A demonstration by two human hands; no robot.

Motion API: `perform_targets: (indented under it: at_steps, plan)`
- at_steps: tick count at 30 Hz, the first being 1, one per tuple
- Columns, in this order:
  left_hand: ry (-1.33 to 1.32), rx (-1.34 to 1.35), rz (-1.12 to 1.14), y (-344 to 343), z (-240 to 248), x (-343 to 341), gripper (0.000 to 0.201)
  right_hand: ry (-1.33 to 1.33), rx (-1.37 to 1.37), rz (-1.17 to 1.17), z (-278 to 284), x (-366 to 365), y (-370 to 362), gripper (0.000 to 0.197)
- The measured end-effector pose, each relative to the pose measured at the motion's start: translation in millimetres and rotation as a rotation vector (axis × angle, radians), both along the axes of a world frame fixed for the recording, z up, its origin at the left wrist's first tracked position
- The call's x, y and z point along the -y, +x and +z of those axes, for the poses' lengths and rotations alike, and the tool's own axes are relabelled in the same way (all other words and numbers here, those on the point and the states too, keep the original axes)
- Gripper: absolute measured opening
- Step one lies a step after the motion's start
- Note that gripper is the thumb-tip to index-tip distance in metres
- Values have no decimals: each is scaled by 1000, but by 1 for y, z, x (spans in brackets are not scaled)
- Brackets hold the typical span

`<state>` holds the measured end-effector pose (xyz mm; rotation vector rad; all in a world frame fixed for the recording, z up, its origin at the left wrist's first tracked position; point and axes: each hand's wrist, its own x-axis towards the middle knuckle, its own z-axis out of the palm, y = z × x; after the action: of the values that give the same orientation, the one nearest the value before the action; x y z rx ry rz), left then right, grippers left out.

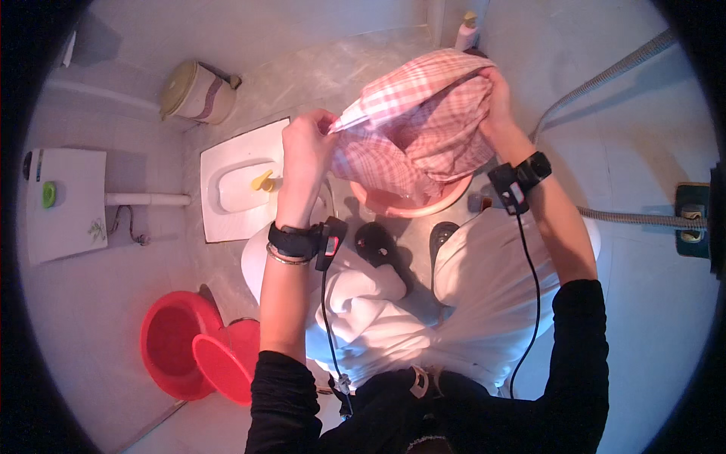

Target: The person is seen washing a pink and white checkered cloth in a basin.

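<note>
Above the round peach-coloured basin (446, 204): the checked cloth (446, 125), thin and woven in pink and white, was held aloft in loose folds, its lower part hanging over the basin's mouth.
Left hand (305, 151): gripped the cloth's near left edge, thumb and fingers pinched together on a pale, bunched corner.
Right hand (499, 110): gripped the upper right edge, the fingers curled around the fabric, so that a slack, creased span stretched between both hands.
Wrists: each bore a dark strap with a small boxy device and a thin black cable; a slender metallic bracelet (287, 260) circled the left one.
Clothing: the black sleeves (283, 401) were pushed up in soft creases; the white trousers (484, 287) fell in broad folds.
Floor, left of the basin: a glossy white squat toilet (214, 163) with an oval hollow was set into grey, mottled tile, and a yellow fitting (263, 180) showed at the hollow's edge.
Lower left: two smooth red tubs (155, 333) stood overlapping.
Upper left: a rounded, pale bin (208, 98) carried a darker band.
Right wall: a ribbed grey hose (620, 72) arched downward.
Beyond the cloth: a pale bottle (466, 36) had a yellow pump top.
</note>
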<state>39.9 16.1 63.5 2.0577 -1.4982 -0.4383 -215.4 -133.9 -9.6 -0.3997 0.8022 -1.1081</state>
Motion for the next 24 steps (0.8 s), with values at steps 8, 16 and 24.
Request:
perform_targets:
  at_steps: [8, 16, 24]
  plan:
    - [-277, -206, 22, 5, -6, 4, 18, -69, -402, -18, -65, 34, -35, 23]
    - [-341, -576, 73, 11, 3, 4, 18, 55, -638, -90, -79, 35, -61, 22]
    - [-254, -458, 90, 26, -23, 8, 17, 23, -304, -30, -23, 14, -19, 26]
